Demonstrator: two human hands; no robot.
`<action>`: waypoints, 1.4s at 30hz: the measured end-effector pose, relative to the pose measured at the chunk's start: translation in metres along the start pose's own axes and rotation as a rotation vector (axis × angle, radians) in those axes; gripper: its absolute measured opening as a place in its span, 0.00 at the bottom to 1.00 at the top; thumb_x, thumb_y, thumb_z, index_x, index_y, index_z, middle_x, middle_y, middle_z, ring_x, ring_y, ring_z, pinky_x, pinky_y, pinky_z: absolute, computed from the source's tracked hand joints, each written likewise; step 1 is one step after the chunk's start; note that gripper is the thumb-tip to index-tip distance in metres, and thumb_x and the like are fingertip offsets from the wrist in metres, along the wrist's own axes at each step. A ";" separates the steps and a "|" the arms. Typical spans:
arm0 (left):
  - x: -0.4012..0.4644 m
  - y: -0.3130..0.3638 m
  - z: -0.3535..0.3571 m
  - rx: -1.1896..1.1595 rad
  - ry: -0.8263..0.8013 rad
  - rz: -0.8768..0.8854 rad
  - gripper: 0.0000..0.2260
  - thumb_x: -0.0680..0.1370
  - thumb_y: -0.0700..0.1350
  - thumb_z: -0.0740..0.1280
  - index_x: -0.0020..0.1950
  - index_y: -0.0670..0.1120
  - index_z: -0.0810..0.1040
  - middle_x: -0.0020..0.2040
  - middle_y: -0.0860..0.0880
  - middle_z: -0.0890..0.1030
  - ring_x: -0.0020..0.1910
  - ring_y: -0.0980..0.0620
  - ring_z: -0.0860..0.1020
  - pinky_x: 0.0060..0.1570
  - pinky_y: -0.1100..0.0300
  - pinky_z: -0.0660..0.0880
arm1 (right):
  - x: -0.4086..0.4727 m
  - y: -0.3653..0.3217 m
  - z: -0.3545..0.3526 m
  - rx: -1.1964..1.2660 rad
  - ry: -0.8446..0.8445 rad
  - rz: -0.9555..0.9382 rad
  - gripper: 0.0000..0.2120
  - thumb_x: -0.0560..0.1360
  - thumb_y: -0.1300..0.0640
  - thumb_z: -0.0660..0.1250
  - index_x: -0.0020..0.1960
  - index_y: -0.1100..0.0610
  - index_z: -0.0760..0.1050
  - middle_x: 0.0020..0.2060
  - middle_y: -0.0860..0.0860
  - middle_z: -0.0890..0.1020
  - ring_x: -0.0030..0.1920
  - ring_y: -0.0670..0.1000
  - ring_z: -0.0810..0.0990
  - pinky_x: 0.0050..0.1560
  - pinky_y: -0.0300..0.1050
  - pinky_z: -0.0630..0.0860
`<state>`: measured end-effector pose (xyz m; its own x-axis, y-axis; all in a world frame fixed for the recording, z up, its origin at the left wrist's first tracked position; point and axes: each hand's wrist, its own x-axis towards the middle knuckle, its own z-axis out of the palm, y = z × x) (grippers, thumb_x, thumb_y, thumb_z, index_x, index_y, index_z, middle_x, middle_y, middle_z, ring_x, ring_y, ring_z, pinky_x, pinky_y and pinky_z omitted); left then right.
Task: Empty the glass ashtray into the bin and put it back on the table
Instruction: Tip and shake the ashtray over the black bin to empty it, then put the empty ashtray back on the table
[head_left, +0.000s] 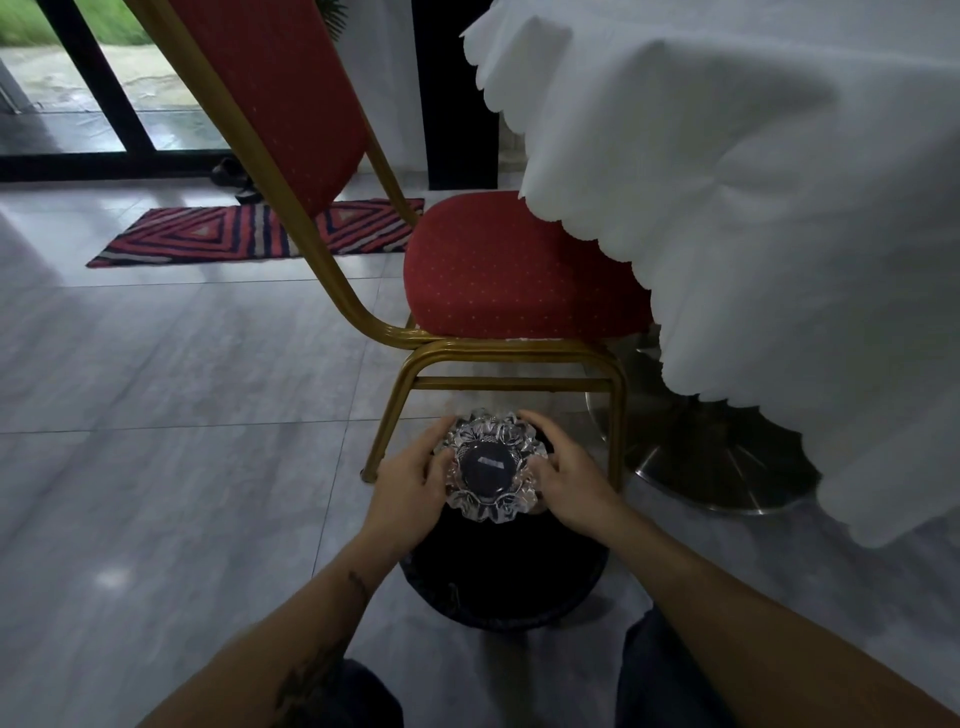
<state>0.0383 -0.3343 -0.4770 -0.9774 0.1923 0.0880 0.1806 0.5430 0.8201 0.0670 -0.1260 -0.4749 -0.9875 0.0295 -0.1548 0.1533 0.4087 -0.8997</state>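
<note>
Glass ashtray being held over black bin, being gripped at both rims by left hand and right hand, fingers curled around it, beside red chair.

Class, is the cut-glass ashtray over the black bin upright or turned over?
Cannot tell. Both hands, left hand and right hand, hold the cut-glass ashtray flat-on over the black bin; which face shows is unclear.
</note>
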 end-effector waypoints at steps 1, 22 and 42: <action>0.000 -0.002 0.001 -0.002 0.000 -0.016 0.19 0.82 0.44 0.60 0.73 0.54 0.71 0.61 0.52 0.81 0.56 0.56 0.79 0.60 0.55 0.79 | -0.001 0.000 0.001 0.002 0.000 0.011 0.25 0.82 0.64 0.57 0.72 0.40 0.65 0.47 0.49 0.80 0.32 0.41 0.83 0.32 0.37 0.79; 0.007 -0.008 -0.003 -0.466 -0.177 -0.360 0.20 0.83 0.37 0.56 0.72 0.55 0.69 0.58 0.42 0.83 0.51 0.46 0.86 0.48 0.52 0.84 | 0.019 0.003 0.015 -0.029 -0.048 0.095 0.24 0.83 0.62 0.58 0.72 0.38 0.66 0.32 0.45 0.76 0.27 0.41 0.76 0.44 0.60 0.83; 0.016 0.239 -0.223 -0.353 -0.023 -0.428 0.20 0.79 0.48 0.61 0.66 0.68 0.73 0.56 0.46 0.85 0.52 0.45 0.85 0.54 0.40 0.81 | -0.040 -0.310 -0.080 -0.028 -0.033 -0.027 0.25 0.79 0.60 0.60 0.74 0.44 0.64 0.62 0.47 0.79 0.61 0.49 0.79 0.64 0.44 0.73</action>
<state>0.0415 -0.3834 -0.1535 -0.9520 0.0349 -0.3040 -0.2838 0.2708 0.9198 0.0561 -0.1808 -0.1574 -0.9894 -0.0114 -0.1448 0.1255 0.4343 -0.8920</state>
